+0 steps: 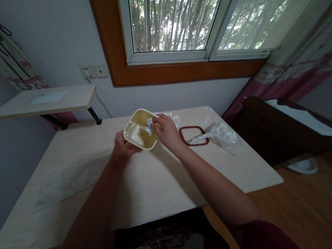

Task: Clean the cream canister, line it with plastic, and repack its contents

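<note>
My left hand (122, 148) grips a pale yellow plastic container (134, 134) by its lower left side. The container is tilted above the table with its inside facing me. Pinched in the fingers of my right hand (166, 130) is a crumpled white tissue (148, 126), inside the container against its inner wall. To the right of that hand a dark red rounded frame (192, 127) lies on the table, and a crumpled clear plastic bag (222, 136) partly overlaps its right side.
Clear plastic film (71, 178) is spread over the left of the pale wooden table (160, 192). A small raised shelf (13, 106) with a paper stands at the back left. Beyond the right edge is a dark brown piece of furniture (267, 134). A window (180, 14) is behind.
</note>
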A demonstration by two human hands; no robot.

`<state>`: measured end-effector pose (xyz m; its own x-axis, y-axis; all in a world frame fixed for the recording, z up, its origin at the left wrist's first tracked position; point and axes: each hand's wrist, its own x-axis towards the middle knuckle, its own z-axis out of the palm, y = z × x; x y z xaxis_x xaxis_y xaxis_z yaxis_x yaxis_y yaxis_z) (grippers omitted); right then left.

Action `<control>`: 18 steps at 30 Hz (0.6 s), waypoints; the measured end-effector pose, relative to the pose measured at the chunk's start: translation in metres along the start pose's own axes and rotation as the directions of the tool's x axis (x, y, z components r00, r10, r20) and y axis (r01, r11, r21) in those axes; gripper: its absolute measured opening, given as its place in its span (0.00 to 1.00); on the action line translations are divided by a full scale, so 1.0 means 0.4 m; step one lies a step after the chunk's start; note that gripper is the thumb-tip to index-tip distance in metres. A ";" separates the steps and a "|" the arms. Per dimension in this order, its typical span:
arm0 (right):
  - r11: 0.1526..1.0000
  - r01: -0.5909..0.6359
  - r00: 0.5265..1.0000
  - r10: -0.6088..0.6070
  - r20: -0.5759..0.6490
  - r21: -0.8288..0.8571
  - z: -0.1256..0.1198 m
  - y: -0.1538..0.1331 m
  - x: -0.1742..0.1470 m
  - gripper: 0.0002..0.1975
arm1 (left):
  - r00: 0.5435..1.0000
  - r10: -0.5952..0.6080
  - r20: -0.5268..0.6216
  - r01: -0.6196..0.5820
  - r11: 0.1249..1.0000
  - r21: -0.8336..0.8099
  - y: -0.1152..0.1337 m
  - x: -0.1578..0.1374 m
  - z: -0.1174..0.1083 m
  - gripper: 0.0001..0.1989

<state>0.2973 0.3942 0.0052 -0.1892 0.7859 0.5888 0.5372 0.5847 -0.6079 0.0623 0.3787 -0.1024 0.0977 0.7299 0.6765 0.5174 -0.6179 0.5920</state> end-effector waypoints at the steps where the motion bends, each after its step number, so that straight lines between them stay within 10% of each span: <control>1: 0.999 0.037 0.999 -0.037 0.022 -0.011 -0.007 0.007 0.011 0.09 | 0.999 0.036 0.004 -0.036 0.999 0.019 0.004 0.001 -0.004 0.44; 9: 0.921 0.360 0.898 -0.300 0.322 -0.148 -0.073 0.022 0.077 0.14 | 0.971 0.122 0.204 -0.138 0.988 0.064 0.036 0.004 -0.032 0.14; 18: 0.769 0.620 0.721 -0.481 0.500 -0.154 -0.054 -0.067 0.071 0.13 | 0.986 -0.050 -0.161 0.065 0.994 0.089 0.022 0.028 -0.045 0.16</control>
<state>0.2955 0.3965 0.0498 -0.8053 0.3858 0.4502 0.4226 0.9061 -0.0207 0.0527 0.3762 -0.0816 -0.0667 0.7033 0.7077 0.5960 -0.5408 0.5935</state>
